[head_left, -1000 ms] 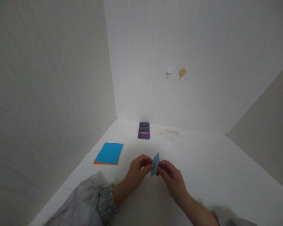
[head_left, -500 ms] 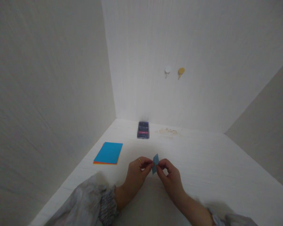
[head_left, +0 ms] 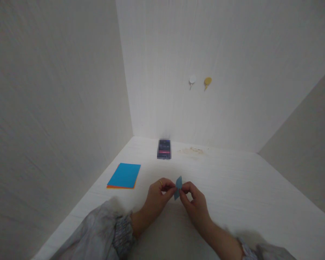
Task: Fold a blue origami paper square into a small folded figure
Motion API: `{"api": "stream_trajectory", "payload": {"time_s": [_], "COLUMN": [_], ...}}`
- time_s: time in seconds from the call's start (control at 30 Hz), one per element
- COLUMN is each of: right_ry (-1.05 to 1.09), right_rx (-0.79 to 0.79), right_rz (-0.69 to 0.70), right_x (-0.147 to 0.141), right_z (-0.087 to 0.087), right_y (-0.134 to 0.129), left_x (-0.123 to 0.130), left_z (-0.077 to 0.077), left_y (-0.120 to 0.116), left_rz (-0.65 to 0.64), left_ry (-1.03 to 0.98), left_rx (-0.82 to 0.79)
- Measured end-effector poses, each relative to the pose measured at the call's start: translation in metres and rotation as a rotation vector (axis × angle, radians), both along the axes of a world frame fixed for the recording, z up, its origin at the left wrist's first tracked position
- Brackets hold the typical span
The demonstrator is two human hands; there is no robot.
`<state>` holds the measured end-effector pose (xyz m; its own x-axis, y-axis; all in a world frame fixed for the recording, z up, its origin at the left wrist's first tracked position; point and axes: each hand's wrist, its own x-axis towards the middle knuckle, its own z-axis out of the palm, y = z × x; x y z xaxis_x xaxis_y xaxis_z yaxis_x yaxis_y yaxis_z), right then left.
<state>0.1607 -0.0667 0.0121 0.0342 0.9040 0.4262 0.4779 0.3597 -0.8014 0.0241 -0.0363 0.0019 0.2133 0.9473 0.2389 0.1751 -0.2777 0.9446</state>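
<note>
A small folded piece of blue paper [head_left: 179,182] is held up between my two hands, above the white tabletop. My left hand [head_left: 157,195], with a ring on one finger, pinches its left side between thumb and fingertips. From the right, my right hand [head_left: 197,202] pinches the opposite side in the same way. The paper's top and bottom points stick out past the fingers; its middle is partly covered by the fingertips. Off to the left of my left hand lies a stack of coloured paper [head_left: 125,176], blue on top with orange edges showing beneath.
A dark, blurred-out phone-like object [head_left: 164,148] lies near the back wall [head_left: 162,90]. Brownish marks [head_left: 193,150] stain the tabletop [head_left: 233,187] beside it. One white hook [head_left: 192,81] and one yellow hook [head_left: 207,81] are on the back wall. Side walls stand left and right.
Hardly anything differs. Both hands keep their pinch on the folded paper, which has tilted very slightly; the view has shifted a little.
</note>
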Motion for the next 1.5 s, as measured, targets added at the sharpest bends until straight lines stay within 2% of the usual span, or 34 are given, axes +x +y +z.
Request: {"api": "stream_trajectory", "payload": {"time_s": [0.4, 0.7, 0.87, 1.03, 1.3, 1.5], "right_ry": [-0.077, -0.111, -0.143, -0.165, -0.37, -0.419], "right_rx": [-0.009, 0.022, 0.014, 0.106, 0.208, 0.324], "right_rz": [0.004, -0.054, -0.025, 0.002, -0.088, -0.093], "right_x": [0.0, 0.0, 0.001, 0.002, 0.001, 0.001], "right_z": [-0.004, -0.007, -0.006, -0.006, -0.004, -0.003], "right_y": [0.002, 0.001, 0.001, 0.003, 0.001, 0.002], "left_x": [0.003, 0.002, 0.002, 0.002, 0.007, 0.008], "left_z": [0.004, 0.008, 0.01, 0.009, 0.009, 0.01], "left_y": [-0.004, -0.005, -0.006, -0.006, -0.007, -0.008], "left_rz": [-0.115, -0.088, -0.099, -0.103, -0.085, -0.056], "left_ry": [-0.036, -0.052, -0.066, -0.068, -0.102, -0.113], "left_rx": [0.078, 0.094, 0.105, 0.106, 0.07, 0.028]}}
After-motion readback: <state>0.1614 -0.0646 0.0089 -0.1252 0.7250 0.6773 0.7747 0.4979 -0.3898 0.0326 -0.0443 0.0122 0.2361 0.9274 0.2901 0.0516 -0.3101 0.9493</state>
